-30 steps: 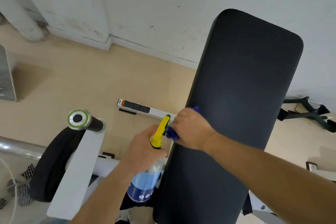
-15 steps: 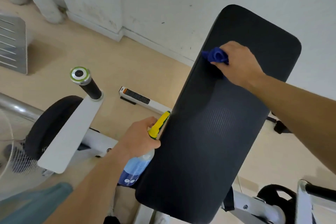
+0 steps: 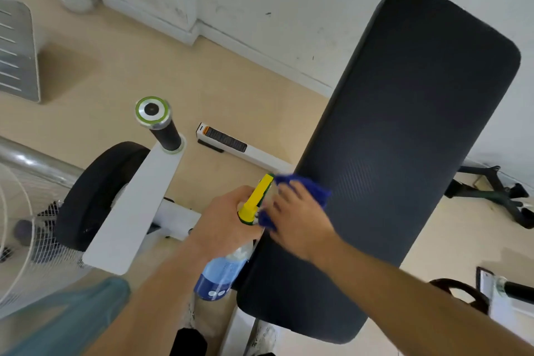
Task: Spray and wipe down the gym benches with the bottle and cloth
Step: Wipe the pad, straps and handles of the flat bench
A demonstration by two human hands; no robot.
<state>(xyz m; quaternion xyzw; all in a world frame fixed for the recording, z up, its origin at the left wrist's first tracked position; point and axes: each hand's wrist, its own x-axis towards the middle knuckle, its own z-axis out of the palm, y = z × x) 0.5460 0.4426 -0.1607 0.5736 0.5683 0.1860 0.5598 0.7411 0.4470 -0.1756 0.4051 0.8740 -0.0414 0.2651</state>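
A long black bench pad (image 3: 404,136) runs from the lower middle up to the upper right. My right hand (image 3: 297,220) holds a blue cloth (image 3: 306,188) against the pad's left edge, about halfway along; the hand is blurred. My left hand (image 3: 225,220) grips a spray bottle (image 3: 222,272) with a clear blue body and a yellow trigger head, just left of the pad and next to the cloth.
A white machine arm with a black, green-ringed handle (image 3: 157,121) and a black roller pad (image 3: 95,191) stands to the left. A fan grille (image 3: 20,228) is at the far left. A white wall (image 3: 289,9) is behind, and dark metal frames (image 3: 502,193) lie at the right.
My right hand has swept the cloth from the pad's far upper end back down to its left edge beside the bottle. The left hand has kept the bottle in place.
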